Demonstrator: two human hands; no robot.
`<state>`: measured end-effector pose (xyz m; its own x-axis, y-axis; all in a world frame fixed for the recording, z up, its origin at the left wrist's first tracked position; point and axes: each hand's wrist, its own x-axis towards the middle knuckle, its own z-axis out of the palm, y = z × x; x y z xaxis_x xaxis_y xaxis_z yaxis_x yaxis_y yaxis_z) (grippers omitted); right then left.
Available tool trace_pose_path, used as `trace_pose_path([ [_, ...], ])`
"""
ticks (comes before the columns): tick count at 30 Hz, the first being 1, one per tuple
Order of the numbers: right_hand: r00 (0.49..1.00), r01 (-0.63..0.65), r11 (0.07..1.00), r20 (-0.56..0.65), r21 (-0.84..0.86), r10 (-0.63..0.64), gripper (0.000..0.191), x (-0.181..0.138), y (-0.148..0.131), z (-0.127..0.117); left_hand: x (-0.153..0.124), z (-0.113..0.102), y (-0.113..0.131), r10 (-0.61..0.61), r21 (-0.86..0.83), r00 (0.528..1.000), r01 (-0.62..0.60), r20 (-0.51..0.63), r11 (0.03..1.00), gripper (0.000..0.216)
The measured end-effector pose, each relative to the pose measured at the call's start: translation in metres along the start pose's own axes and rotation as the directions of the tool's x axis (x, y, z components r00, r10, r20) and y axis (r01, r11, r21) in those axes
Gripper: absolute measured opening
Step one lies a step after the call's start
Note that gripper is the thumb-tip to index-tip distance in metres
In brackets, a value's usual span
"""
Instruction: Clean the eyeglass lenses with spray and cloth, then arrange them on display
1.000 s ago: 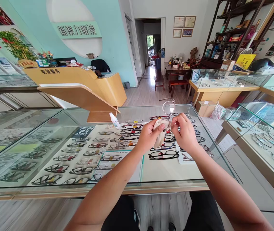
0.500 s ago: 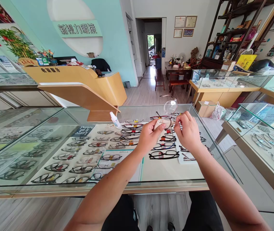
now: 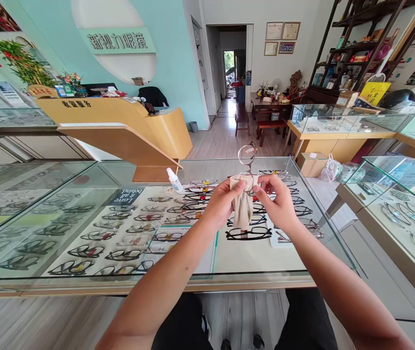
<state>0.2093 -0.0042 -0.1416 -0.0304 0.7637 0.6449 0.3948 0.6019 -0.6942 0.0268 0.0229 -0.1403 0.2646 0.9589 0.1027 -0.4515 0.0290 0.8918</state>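
Observation:
Both hands hold a pair of thin-rimmed glasses (image 3: pixel 247 156) upright above the glass display counter (image 3: pixel 83 184). My left hand (image 3: pixel 219 203) pinches a beige cleaning cloth (image 3: pixel 243 206) against the lower lens, and the cloth hangs down between my hands. My right hand (image 3: pixel 277 203) is closed in a pinch on the frame's lower part. The upper round lens stands free above my fingers. A small white spray bottle (image 3: pixel 174 181) lies on the counter, left of my left hand.
Under the glass lie rows of several spectacle frames (image 3: pixel 120 228). A wooden reception desk (image 3: pixel 120 126) stands beyond the counter. More glass cases (image 3: pixel 393 194) stand to the right, with a box and bags (image 3: pixel 320 165) on the floor between.
The glasses have turned from tilted to upright and risen a little. The cloth now hangs loose below my fingers instead of being bunched on the lens.

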Motion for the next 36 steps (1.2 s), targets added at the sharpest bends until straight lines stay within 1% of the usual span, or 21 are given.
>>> trace_pose_path([
  [3,1.0,-0.027,0.998,0.011,0.052,0.026,0.011,-0.0003,0.0015,0.0017,0.0002,0.0016,0.0013,-0.015,-0.045,1.0,0.014,-0.007,0.999,0.052],
  [7,0.999,-0.003,1.0,-0.04,0.014,0.003,0.008,-0.0017,-0.002,0.0018,0.0013,0.0024,0.0014,-0.013,-0.101,1.0,0.011,-0.012,0.995,0.051],
  [10,0.999,0.042,0.999,0.015,0.012,-0.043,0.011,-0.0027,-0.0056,0.0024,0.0027,0.0019,0.0017,-0.01,-0.134,1.0,0.007,-0.025,0.991,0.05],
  [13,1.0,0.019,0.999,0.018,0.028,-0.019,0.012,-0.0029,-0.0067,0.0039,0.0042,0.0004,0.0024,-0.009,-0.148,1.0,0.004,-0.029,0.989,0.048],
  [16,1.0,-0.018,0.998,0.01,0.062,0.017,0.014,-0.0021,-0.0057,0.0046,0.0051,-0.0007,0.0029,-0.012,-0.144,1.0,0.009,-0.018,0.99,0.046],
  [22,0.999,-0.018,0.991,0.031,0.131,0.014,0.008,0.0,-0.0048,0.0036,0.0029,0.0001,0.0011,-0.014,-0.123,0.999,0.017,0.029,0.992,0.047],
  [28,0.999,-0.049,0.991,-0.006,0.125,0.05,0.008,-0.0011,-0.0059,0.0042,0.0016,0.0002,0.0,-0.025,-0.11,1.0,0.026,0.01,0.994,0.051],
  [32,0.999,-0.033,0.995,-0.039,0.099,0.037,0.01,-0.0015,-0.0074,0.004,0.002,-0.0005,-0.0004,-0.015,-0.095,1.0,0.015,0.002,0.995,0.051],
  [36,0.999,-0.045,0.991,-0.015,0.126,0.047,0.011,-0.0002,-0.0073,0.0032,0.002,-0.0014,-0.0001,-0.008,-0.074,1.0,0.008,0.002,0.997,0.05],
])
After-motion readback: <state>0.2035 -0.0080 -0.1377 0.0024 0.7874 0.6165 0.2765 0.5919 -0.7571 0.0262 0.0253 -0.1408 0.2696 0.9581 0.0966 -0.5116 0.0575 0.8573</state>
